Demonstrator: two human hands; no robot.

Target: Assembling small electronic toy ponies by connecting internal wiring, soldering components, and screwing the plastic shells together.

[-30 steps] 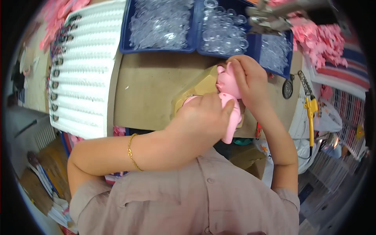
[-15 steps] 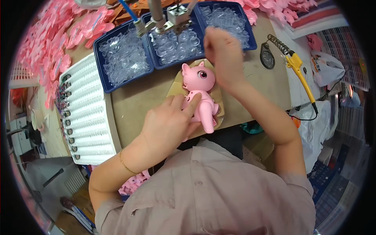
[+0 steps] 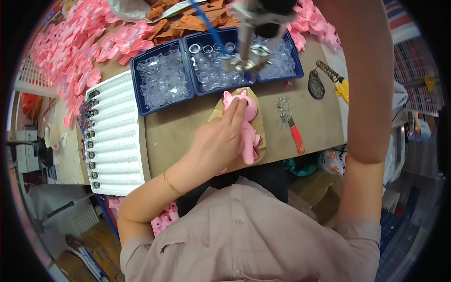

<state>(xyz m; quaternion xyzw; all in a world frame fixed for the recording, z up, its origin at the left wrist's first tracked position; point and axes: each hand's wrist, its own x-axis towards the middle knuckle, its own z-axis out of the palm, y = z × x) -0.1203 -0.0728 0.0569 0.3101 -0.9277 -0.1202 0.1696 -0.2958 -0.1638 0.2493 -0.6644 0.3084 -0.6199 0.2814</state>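
A pink toy pony with a large eye and pointed ears lies on a tan, roughly shaped board. Over its head and body rests my left hand, two fingers stretched across the head and the thumb hidden. It holds the toy against the board. My right forearm reaches up past the top edge, so the right hand is out of sight. Above the toy hangs a metal tool head with a blue hose; its top is cut off.
Three blue bins of clear plastic parts stand behind the toy. A white ridged tray is at left, pink shells beyond it. To the right lie a red-handled blade, loose screws and a yellow soldering iron.
My right hand has risen from beside the toy's head out of view at the top. My left fingers have slid up onto the toy's head. The view has shifted.
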